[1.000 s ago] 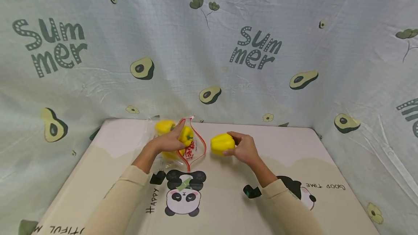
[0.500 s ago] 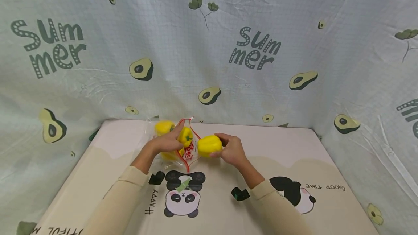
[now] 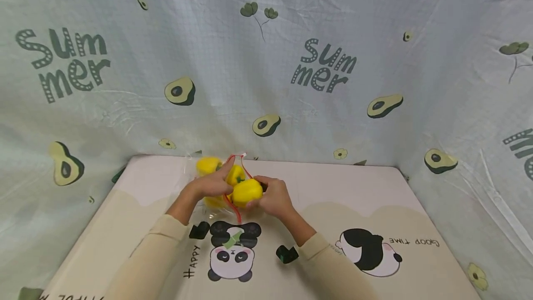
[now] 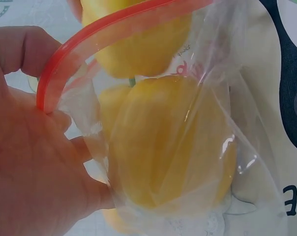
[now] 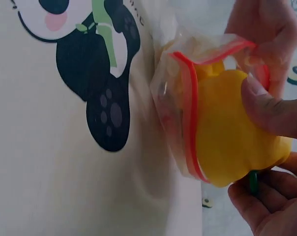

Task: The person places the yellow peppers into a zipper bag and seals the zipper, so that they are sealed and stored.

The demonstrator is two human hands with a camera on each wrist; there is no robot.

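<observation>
A clear plastic bag with a red zip edge (image 5: pixel 192 118) has several yellow peppers in it, one of them (image 4: pixel 173 147) large in the left wrist view. My left hand (image 3: pixel 211 184) pinches the bag's red-edged mouth and spreads it. My right hand (image 3: pixel 275 196) grips another yellow pepper (image 3: pixel 246 192) between thumb and fingers at the bag's mouth. In the right wrist view that pepper (image 5: pixel 232 128) sits partly inside the opening, its green stem near my right fingers.
The pale table (image 3: pixel 325 267) carries printed pandas and lettering. Behind it hangs a light cloth (image 3: pixel 225 59) with avocado and "summer" prints, which also runs along both sides.
My right hand has moved left with its pepper, from beside the bag to its mouth. The left hand and the bag have stayed nearly in place.
</observation>
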